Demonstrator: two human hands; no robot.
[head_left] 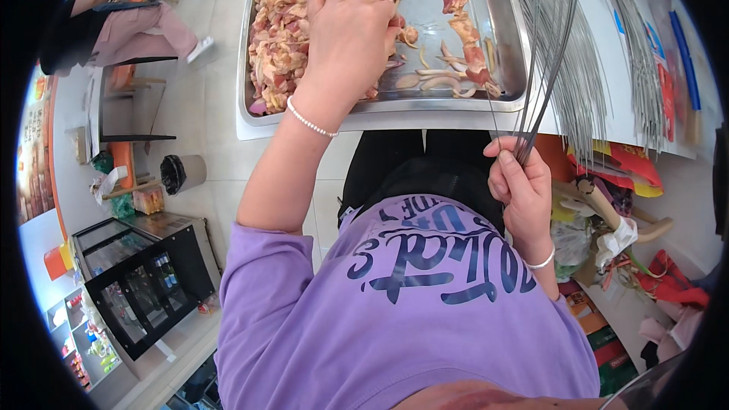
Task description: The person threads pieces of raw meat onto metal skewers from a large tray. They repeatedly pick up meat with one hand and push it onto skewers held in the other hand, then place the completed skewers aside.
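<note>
My left hand (348,42) reaches down into a heap of raw meat pieces (277,38) in a metal tray (364,108). Its fingers are bent and closed, with the tips hidden, so what they hold cannot be seen. Just beyond the tray's right corner, my right hand (520,178) grips a bunch of thin metal skewers (552,53) pointing up and away. From its thumb and forefinger one more skewer runs into the tray, threaded with meat chunks (459,26). Strips of onion (440,78) lie beside that loaded skewer on the tray's bottom.
Many loose metal skewers (566,38) lie on the white table right of the tray. A blue rod (685,61) is farther right. Bags and a wooden stool (607,205) stand below. On the left are a waste bin (184,173), a glass-doored cabinet (148,281) and a seated person (137,30).
</note>
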